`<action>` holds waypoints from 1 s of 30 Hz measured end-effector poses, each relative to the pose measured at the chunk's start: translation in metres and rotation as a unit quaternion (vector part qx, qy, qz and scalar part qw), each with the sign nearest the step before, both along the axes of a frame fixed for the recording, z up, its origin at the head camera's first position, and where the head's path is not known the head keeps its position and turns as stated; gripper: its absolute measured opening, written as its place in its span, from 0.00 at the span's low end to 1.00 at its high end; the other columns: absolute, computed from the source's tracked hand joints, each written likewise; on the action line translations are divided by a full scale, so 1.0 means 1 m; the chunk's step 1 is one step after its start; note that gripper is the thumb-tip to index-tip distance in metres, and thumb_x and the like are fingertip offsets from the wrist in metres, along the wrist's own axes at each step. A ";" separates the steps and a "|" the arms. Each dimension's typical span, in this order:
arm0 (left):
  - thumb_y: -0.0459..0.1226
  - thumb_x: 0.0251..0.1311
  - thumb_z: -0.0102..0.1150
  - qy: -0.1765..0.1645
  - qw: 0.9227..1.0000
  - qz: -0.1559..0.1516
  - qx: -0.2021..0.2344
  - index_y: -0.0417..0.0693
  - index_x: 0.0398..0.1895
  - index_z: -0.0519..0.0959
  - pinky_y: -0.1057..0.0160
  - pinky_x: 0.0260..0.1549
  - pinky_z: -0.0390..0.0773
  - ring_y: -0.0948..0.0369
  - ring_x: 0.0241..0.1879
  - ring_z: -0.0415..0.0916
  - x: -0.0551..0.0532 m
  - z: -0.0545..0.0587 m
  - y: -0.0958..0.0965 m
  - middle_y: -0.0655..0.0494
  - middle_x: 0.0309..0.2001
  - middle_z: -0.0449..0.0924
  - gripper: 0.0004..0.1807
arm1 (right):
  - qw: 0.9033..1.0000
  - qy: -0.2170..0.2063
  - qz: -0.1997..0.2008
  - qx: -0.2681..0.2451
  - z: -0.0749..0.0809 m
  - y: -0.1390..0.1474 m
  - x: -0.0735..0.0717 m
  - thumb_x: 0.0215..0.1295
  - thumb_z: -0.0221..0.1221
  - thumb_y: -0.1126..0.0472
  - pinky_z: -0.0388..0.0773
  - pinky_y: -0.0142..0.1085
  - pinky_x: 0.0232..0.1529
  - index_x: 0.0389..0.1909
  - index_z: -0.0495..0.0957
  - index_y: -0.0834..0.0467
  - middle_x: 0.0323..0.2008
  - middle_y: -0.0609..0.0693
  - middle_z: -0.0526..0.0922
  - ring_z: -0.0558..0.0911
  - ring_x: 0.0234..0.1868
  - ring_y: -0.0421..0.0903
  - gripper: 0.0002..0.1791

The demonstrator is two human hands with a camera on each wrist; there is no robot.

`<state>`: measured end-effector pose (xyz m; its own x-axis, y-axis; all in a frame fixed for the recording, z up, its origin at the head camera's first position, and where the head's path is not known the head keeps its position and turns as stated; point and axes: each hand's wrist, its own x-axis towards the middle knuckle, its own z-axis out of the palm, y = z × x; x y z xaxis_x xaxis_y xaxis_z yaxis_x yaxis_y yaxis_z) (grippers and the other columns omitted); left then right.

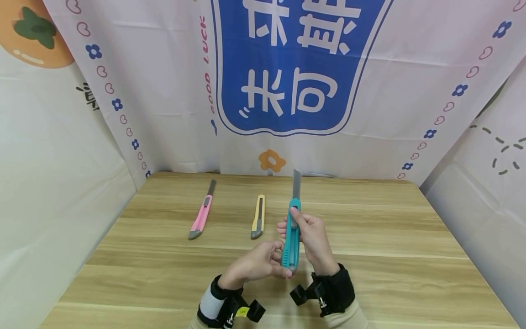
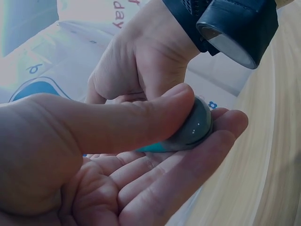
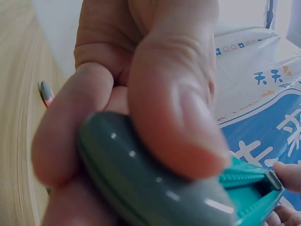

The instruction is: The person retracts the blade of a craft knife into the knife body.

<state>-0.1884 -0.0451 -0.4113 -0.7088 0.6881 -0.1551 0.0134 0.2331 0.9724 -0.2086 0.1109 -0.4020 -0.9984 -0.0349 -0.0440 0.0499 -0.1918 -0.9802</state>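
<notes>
Both hands hold a teal utility knife (image 1: 292, 246) above the table, its long grey blade (image 1: 297, 185) slid out and pointing away. The left hand (image 1: 260, 261) pinches the grey end cap (image 2: 195, 125) between thumb and fingers, as the left wrist view shows up close. Higher on the handle, the right hand (image 1: 314, 237) grips the knife with its thumb on the slider. To the left on the table lie a yellow utility knife (image 1: 261, 210), its blade inside the handle, and a pink utility knife (image 1: 201, 214) with its blade out.
The wood-grain table (image 1: 390, 256) ends at the back against a printed white cloth (image 1: 176, 137) with a blue panel. White cloth also hangs at both sides. A black strap with a small camera (image 1: 328, 292) sits on each wrist.
</notes>
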 end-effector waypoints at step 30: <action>0.24 0.52 0.61 0.005 1.000 0.010 0.005 0.31 0.46 0.71 0.58 0.41 0.85 0.54 0.38 0.83 -0.001 0.000 0.000 0.30 0.40 0.83 0.17 | 1.000 -0.023 0.006 -0.009 0.001 -0.001 0.000 0.63 0.55 0.44 0.86 0.34 0.34 0.43 0.77 0.74 0.24 0.45 0.87 0.86 0.30 0.45 0.32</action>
